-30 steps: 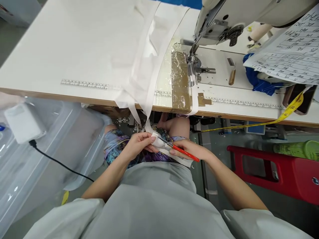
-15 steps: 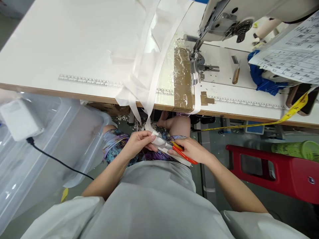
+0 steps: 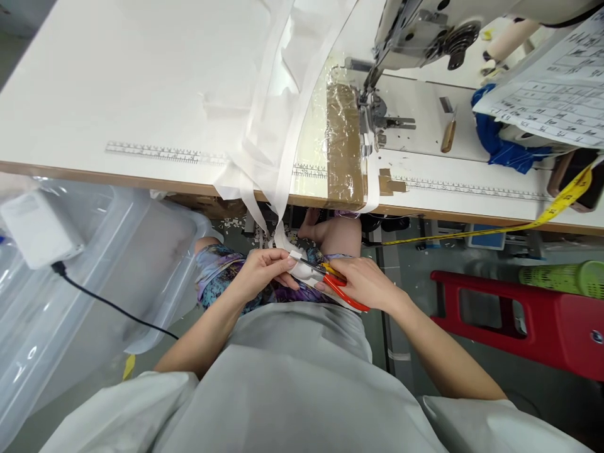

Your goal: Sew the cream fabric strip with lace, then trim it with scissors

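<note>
Over my lap, my left hand (image 3: 265, 270) pinches the end of a white fabric strip (image 3: 286, 167). My right hand (image 3: 361, 281) is closed around scissors (image 3: 343, 293) with red and orange handles. Their blades point left at the white fabric between my hands, close to my left fingertips. From there white strips run up over the table edge and across the tabletop. Part of the fabric lies on my lap below the scissors.
A sewing machine (image 3: 425, 38) stands on the white table (image 3: 141, 75). A wooden-handled tool (image 3: 448, 136) and a yellow measuring tape (image 3: 561, 200) are at the right. Plastic bins (image 3: 108, 277) stand at the left, a red stool (image 3: 557, 327) at the right.
The view has shifted slightly. The scissors' handles look a little closer together; my left hand keeps its pinch on the fabric.
</note>
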Available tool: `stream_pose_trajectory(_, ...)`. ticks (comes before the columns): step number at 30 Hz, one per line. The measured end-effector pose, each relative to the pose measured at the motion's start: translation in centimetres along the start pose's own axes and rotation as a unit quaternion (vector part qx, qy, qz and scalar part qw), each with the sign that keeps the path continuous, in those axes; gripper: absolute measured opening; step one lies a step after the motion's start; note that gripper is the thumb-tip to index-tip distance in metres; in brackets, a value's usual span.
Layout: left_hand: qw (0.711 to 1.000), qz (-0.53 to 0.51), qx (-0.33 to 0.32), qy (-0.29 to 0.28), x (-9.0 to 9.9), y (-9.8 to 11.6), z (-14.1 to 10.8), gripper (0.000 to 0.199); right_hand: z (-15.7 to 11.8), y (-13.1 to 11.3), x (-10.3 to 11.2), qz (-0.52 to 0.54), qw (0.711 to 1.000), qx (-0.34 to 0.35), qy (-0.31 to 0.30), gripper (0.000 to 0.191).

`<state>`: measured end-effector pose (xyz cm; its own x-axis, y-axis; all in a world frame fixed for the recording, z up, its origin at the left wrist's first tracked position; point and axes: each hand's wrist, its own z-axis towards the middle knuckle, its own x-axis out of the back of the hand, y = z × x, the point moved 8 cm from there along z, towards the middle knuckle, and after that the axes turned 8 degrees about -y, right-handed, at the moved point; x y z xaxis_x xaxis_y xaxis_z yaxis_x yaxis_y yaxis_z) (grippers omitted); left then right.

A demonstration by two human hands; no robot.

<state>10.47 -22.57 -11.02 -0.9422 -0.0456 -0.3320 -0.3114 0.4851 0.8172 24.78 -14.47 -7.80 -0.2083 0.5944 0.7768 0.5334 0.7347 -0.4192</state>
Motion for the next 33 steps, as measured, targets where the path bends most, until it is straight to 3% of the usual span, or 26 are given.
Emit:
stream_pose_trajectory(11,1.000,0.004,0.007,-0.013,-0.6,0.3,-0.4,0.050,0.1,0.2,-0.3,0.032,0.999,0.003,0.022,0.058)
stream_pose_trajectory(15,1.000,0.014,0.008,-0.014,-0.5,0.5,-0.3,0.052,-0.1,0.8,-0.2,0.115,0.993,0.011,0.029,0.061)
stream_pose_trajectory(20,0.999,-0.006,0.003,-0.048,-1.3,0.2,0.1,0.053,0.7,0.0,0.3,0.350,0.934,0.048,0.052,0.050)
stream_pose_trajectory(22,0.998,-0.007,-0.005,-0.070,-2.1,0.0,0.0,0.056,1.3,-0.9,0.6,0.399,0.910,0.073,0.080,0.045)
stream_pose_trajectory(24,0.995,0.017,-0.010,-0.100,-3.0,0.6,-0.3,0.054,1.7,-1.5,0.8,0.400,0.905,0.086,0.114,0.038)
stream_pose_trajectory(26,0.989,0.095,-0.026,-0.111,-3.3,2.6,-0.6,0.046,1.5,-1.7,1.4,0.376,0.909,0.088,0.155,0.030)
stream_pose_trajectory(28,0.964,0.245,-0.085,-0.061,-2.5,7.0,-0.4,0.037,0.6,-1.6,2.1,0.352,0.911,0.088,0.196,0.026)
stream_pose_trajectory(29,0.933,0.335,-0.133,-0.011,-1.8,10.1,-0.1,0.032,0.0,-1.5,2.4,0.344,0.911,0.090,0.211,0.024)
stream_pose_trajectory(31,0.840,0.487,-0.219,0.096,-0.7,16.5,1.1,0.024,-1.5,-1.2,2.9,0.339,0.906,0.088,0.236,0.021)
stream_pose_trajectory(33,0.753,0.596,-0.230,0.155,0.0,21.2,4.1,0.030,-2.9,-0.5,3.0,0.353,0.898,0.067,0.254,0.021)
